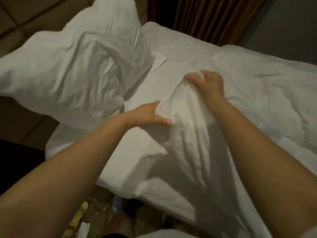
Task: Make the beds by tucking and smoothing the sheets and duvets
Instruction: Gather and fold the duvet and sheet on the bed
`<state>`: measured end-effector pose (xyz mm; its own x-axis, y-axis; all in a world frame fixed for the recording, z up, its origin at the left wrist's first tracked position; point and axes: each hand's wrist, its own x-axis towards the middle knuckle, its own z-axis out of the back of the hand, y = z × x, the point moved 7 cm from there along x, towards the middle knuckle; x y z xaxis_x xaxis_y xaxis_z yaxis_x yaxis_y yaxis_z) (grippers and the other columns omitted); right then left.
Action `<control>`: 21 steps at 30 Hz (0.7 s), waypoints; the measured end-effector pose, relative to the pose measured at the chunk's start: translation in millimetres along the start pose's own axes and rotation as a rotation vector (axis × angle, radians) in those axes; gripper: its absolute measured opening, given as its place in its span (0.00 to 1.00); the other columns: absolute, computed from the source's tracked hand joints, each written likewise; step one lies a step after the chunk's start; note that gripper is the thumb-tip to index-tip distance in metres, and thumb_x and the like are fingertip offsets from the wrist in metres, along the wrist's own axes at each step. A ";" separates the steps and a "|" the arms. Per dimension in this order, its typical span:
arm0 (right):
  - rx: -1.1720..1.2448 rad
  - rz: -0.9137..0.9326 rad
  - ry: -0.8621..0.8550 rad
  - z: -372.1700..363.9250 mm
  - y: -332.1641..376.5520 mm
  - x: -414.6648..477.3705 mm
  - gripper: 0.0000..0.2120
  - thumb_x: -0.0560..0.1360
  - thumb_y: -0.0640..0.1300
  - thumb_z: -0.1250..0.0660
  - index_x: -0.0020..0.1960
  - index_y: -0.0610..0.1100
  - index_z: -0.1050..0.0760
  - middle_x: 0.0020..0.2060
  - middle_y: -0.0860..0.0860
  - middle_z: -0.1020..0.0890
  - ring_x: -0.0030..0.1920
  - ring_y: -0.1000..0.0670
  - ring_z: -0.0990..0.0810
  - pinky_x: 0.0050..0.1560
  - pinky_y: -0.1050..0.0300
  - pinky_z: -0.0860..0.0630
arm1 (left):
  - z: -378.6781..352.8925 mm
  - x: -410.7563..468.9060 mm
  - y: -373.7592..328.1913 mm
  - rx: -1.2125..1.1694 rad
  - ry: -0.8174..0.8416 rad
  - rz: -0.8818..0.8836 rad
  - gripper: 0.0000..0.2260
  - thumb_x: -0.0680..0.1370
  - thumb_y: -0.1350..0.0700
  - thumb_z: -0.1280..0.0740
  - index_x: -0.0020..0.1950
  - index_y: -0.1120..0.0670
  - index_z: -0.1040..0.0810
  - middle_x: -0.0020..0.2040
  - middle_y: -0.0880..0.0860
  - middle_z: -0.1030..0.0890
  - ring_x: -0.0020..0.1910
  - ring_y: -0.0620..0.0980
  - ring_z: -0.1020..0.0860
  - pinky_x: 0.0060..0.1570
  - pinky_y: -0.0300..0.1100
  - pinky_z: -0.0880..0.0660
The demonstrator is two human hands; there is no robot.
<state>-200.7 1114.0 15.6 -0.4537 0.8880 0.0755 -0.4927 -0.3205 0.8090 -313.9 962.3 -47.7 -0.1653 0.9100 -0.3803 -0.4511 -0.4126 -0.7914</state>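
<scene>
Head cam: sheet (187,121) is bunched into a raised ridge mid-bed, running from the hands back to the near edge. Right hand (208,85) has its fingers curled round a wad of it at the far end of the ridge. Left hand (151,114) sits just left of the ridge and nearer to me, fingers buried in a fold, thumb on top. I read that as a pinch, though the fingertips are hidden. Duvet (267,100) lies rumpled across the right half of the bed, not squared. Pillow (73,74) sits crumpled at far left, by the padded headboard (25,16). Curtain (216,18) hangs beyond the far side.

My read: early-to-mid stage. Nothing I see is pulled flat yet. Near edge looks loose over the mattress corner (120,169), so probably untucked. Left to do: draw sheet taut, tuck, smooth duvet, set pillow.
</scene>
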 end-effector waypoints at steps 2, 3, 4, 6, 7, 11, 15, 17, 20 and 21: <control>0.052 -0.001 -0.032 -1.0 10.6 11.6 0.19 0.69 0.54 0.27 0.28 0.45 0.30 0.25 0.53 0.31 0.28 0.57 0.34 0.35 0.57 0.36 | 3.4 -6.0 29.7 -0.188 -0.093 0.075 0.09 0.74 0.49 0.29 0.52 0.47 0.24 0.44 0.45 0.21 0.41 0.45 0.23 0.36 0.35 0.28; 0.054 0.000 -0.038 -5.2 14.9 15.8 0.19 0.69 0.54 0.28 0.30 0.41 0.28 0.27 0.51 0.30 0.29 0.55 0.33 0.35 0.57 0.35 | 9.7 -7.6 38.6 -0.312 -0.169 0.079 0.04 0.75 0.52 0.31 0.48 0.47 0.23 0.41 0.46 0.21 0.40 0.46 0.23 0.34 0.34 0.28; 0.043 0.005 -0.049 -11.0 19.7 19.1 0.19 0.69 0.54 0.28 0.33 0.39 0.26 0.29 0.49 0.29 0.30 0.54 0.32 0.35 0.58 0.34 | 17.9 -8.1 43.4 -0.387 -0.213 0.060 0.02 0.76 0.55 0.32 0.46 0.48 0.23 0.39 0.47 0.20 0.39 0.47 0.22 0.33 0.35 0.27; 0.032 0.006 -0.084 -28.5 28.8 28.4 0.18 0.68 0.55 0.28 0.33 0.40 0.26 0.28 0.50 0.30 0.30 0.53 0.32 0.34 0.56 0.33 | 36.5 -11.0 47.1 -0.420 -0.196 0.028 0.03 0.76 0.57 0.32 0.43 0.50 0.22 0.34 0.47 0.21 0.33 0.47 0.23 0.28 0.38 0.28; 0.036 -0.003 -0.101 -39.8 35.0 33.0 0.19 0.67 0.56 0.28 0.32 0.40 0.27 0.28 0.50 0.30 0.29 0.53 0.32 0.34 0.54 0.32 | 48.5 -14.4 49.7 -0.408 -0.175 0.023 0.04 0.76 0.57 0.32 0.42 0.51 0.22 0.30 0.46 0.22 0.29 0.46 0.25 0.25 0.37 0.30; -0.052 0.027 -0.055 -111.0 62.0 50.2 0.25 0.65 0.63 0.34 0.32 0.39 0.28 0.25 0.53 0.31 0.33 0.50 0.29 0.45 0.49 0.30 | 97.1 -35.8 88.1 -0.383 -0.115 0.092 0.01 0.76 0.57 0.31 0.46 0.54 0.22 0.31 0.48 0.23 0.27 0.44 0.27 0.22 0.34 0.34; -0.460 0.149 0.190 -227.9 54.2 30.2 0.19 0.74 0.62 0.38 0.44 0.47 0.20 0.45 0.46 0.17 0.52 0.43 0.25 0.52 0.51 0.38 | 101.2 -60.9 194.4 -0.264 0.001 0.392 0.10 0.76 0.53 0.31 0.54 0.53 0.25 0.44 0.50 0.21 0.37 0.47 0.25 0.26 0.35 0.30; -0.577 0.208 0.330 -288.2 17.7 1.7 0.19 0.76 0.62 0.40 0.48 0.49 0.20 0.50 0.47 0.18 0.56 0.43 0.27 0.52 0.51 0.40 | 75.1 -72.0 260.5 -0.187 0.085 0.580 0.16 0.75 0.49 0.31 0.57 0.56 0.29 0.52 0.54 0.25 0.43 0.50 0.25 0.32 0.38 0.25; -0.603 0.167 0.438 -351.5 -53.4 -46.3 0.25 0.73 0.69 0.48 0.34 0.51 0.29 0.37 0.53 0.24 0.49 0.44 0.30 0.46 0.51 0.45 | 25.8 -83.9 338.9 -0.128 0.095 0.757 0.16 0.76 0.48 0.32 0.53 0.56 0.33 0.49 0.55 0.26 0.40 0.52 0.24 0.39 0.42 0.24; -0.589 0.140 0.443 -364.8 -73.5 -57.7 0.27 0.71 0.72 0.52 0.31 0.50 0.33 0.33 0.54 0.29 0.46 0.45 0.31 0.44 0.52 0.47 | 10.4 -83.1 356.7 -0.124 0.100 0.779 0.15 0.76 0.48 0.33 0.53 0.57 0.32 0.48 0.55 0.25 0.41 0.54 0.23 0.41 0.43 0.24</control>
<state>-409.2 966.0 -260.8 -0.7363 0.6500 -0.1879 -0.6681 -0.6545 0.3539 -470.2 739.9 -293.5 -0.3108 0.3525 -0.8827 -0.1361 -0.9356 -0.3257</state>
